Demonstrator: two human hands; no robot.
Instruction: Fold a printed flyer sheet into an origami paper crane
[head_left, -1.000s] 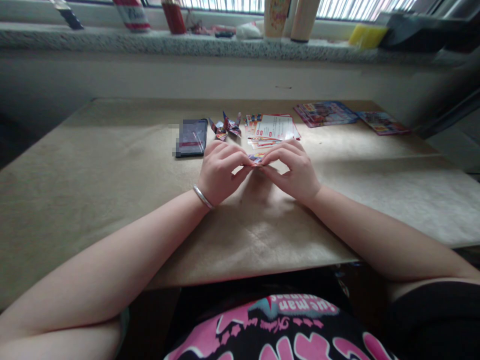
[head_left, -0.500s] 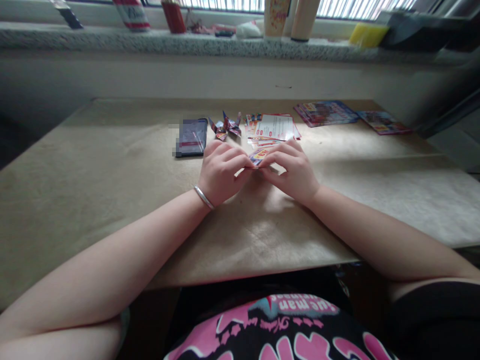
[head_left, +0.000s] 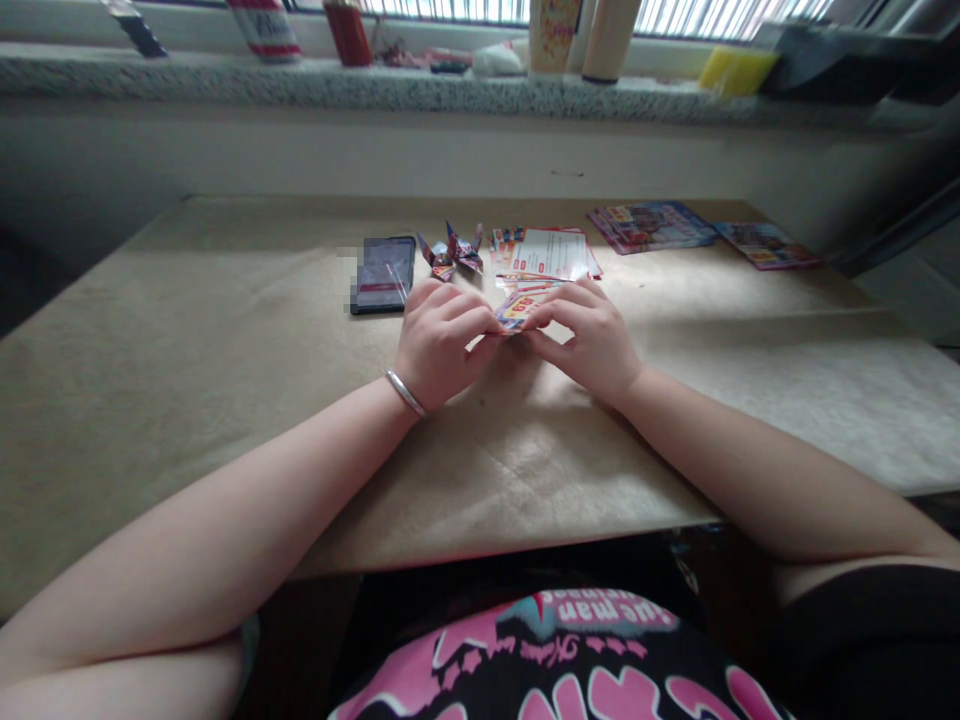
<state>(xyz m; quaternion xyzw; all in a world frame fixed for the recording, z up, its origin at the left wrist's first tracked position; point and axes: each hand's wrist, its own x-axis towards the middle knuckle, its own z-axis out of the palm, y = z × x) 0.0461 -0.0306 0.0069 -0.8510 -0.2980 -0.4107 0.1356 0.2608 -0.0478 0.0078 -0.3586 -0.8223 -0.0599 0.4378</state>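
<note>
Paper piece pinched between both hands

Paper piece (head_left: 516, 310): small, printed in red, yellow and blue, partly folded, its near edge hidden behind the fingertips. It sits low over the table (head_left: 187, 330), near the middle, just in front of a stack of printed leaflets (head_left: 546, 255).

Left hand (head_left: 439, 342): fingers curled in, thumb and forefinger closed on the left end of the paper. Silver bangle (head_left: 405, 392) on the wrist.

Right hand (head_left: 592, 335): fingers bent, tips closed on the right end of the paper. The two hands almost meet at the fingertips.

Around them: a folded paper crane (head_left: 452, 250) in the same print stands beyond the left hand, between a dark phone (head_left: 384, 272) and the leaflets. More coloured sheets (head_left: 651, 226) lie farther right, well apart. Brown creased paper covers the tabletop. Both forearms rest on it.
</note>
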